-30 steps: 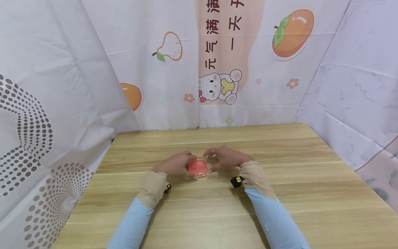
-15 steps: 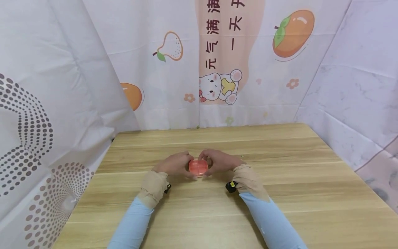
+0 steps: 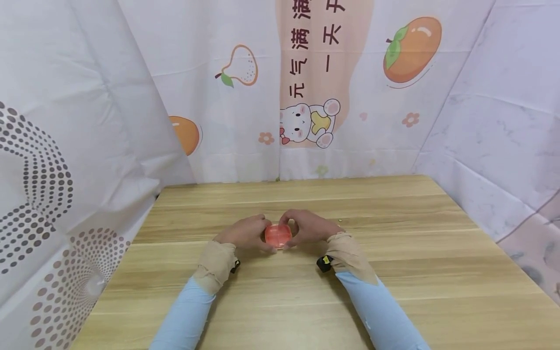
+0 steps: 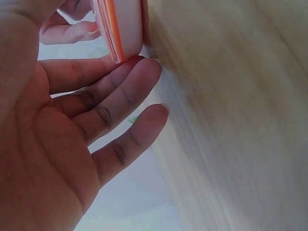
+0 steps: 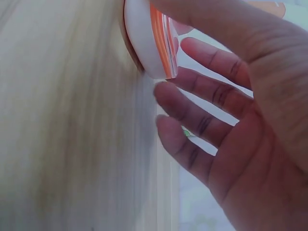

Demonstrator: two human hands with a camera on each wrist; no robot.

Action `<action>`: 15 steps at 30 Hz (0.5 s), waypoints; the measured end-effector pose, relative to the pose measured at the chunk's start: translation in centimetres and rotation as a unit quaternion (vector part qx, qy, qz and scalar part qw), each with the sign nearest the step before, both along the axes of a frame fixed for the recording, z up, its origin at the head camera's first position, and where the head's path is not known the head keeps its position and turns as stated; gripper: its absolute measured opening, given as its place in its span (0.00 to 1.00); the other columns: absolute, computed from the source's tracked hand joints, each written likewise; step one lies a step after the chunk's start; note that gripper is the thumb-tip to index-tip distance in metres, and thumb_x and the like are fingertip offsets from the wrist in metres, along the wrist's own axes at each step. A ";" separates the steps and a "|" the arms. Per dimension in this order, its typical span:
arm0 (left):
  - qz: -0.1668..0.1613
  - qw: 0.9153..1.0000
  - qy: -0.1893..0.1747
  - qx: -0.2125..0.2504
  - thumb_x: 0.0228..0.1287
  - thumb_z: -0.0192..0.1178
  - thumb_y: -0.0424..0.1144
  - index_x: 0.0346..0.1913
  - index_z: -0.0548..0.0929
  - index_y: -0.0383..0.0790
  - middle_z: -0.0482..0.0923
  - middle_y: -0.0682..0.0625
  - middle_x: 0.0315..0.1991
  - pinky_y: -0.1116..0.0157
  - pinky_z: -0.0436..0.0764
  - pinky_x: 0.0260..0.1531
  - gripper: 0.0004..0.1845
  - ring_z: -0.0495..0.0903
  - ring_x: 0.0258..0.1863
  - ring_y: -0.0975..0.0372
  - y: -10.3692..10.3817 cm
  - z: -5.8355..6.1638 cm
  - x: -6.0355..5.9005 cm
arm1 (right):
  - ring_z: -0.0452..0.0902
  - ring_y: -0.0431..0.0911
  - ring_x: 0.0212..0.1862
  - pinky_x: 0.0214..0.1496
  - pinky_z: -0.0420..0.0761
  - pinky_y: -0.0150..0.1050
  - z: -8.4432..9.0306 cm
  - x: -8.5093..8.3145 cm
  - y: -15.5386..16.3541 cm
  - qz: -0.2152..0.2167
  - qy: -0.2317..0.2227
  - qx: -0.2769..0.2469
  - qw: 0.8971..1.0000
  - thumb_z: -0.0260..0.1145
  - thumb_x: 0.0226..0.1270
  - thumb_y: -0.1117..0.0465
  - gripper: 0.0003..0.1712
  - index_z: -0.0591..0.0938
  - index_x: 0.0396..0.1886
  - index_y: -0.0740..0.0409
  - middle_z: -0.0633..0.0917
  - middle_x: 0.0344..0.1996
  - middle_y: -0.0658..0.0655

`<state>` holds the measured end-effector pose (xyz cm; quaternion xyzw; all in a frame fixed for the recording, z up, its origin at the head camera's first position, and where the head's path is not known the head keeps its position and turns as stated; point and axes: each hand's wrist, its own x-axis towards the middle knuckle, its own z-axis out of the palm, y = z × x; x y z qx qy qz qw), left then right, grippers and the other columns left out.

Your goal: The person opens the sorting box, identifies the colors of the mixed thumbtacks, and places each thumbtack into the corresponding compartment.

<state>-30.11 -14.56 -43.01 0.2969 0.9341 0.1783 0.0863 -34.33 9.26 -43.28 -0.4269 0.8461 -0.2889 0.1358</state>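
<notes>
Orange-lidded small case [image 3: 278, 235] lies flat on wooden table [image 3: 393, 272], mid-front | left hand [image 3: 245, 232] pinches its left edge, thumb and fingers curled | right hand [image 3: 308, 227] pinches right edge, lower fingers loose | tip: probably opening it, so brace the white base, pull the lid seam evenly, keep it from sliding

The place looked like a makeshift recording booth rather than a lived-in room. A wood-grain table [image 3: 393, 291] stood boxed in on three sides by hung sheets: a dotted cloth [image 3: 52, 194] at the left, a marbled one [image 3: 503, 136] at the right, and at the back a creased cartoon backdrop [image 3: 315, 97] with a bear, persimmons, a pear and Chinese characters.
</notes>
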 end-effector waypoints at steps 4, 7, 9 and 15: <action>0.007 1.000 -0.002 -0.004 0.53 0.77 0.53 0.41 0.83 0.43 0.76 0.51 0.36 0.65 0.77 0.31 0.21 0.74 0.29 0.64 0.0 -0.1 0.0 | 0.78 0.43 0.31 0.40 0.79 0.39 0.0 -0.1 0.0 -0.006 0.015 0.010 1.000 0.84 0.53 0.56 0.29 0.82 0.53 0.53 0.83 0.45 0.48; 0.011 1.000 -0.002 -0.004 0.53 0.77 0.53 0.40 0.82 0.44 0.75 0.51 0.36 0.65 0.77 0.31 0.21 0.74 0.29 0.63 0.1 -0.1 0.0 | 0.78 0.44 0.34 0.43 0.78 0.39 -0.1 -0.2 0.0 -0.006 0.024 0.013 1.000 0.84 0.52 0.55 0.28 0.83 0.52 0.52 0.83 0.46 0.47; 0.013 1.000 -0.001 -0.007 0.53 0.77 0.53 0.40 0.82 0.44 0.75 0.52 0.36 0.65 0.77 0.31 0.20 0.74 0.29 0.63 0.1 -0.2 -0.1 | 0.77 0.45 0.37 0.45 0.78 0.39 -0.1 -0.2 0.0 -0.005 0.029 0.014 0.999 0.84 0.52 0.55 0.28 0.83 0.52 0.52 0.83 0.47 0.46; 0.011 1.000 0.001 -0.008 0.54 0.77 0.53 0.41 0.82 0.44 0.74 0.53 0.35 0.65 0.77 0.32 0.21 0.73 0.31 0.64 0.1 -0.3 -0.1 | 0.78 0.47 0.44 0.49 0.77 0.40 -0.1 -0.2 0.0 -0.003 0.032 0.011 0.999 0.84 0.52 0.53 0.29 0.83 0.52 0.53 0.84 0.47 0.46</action>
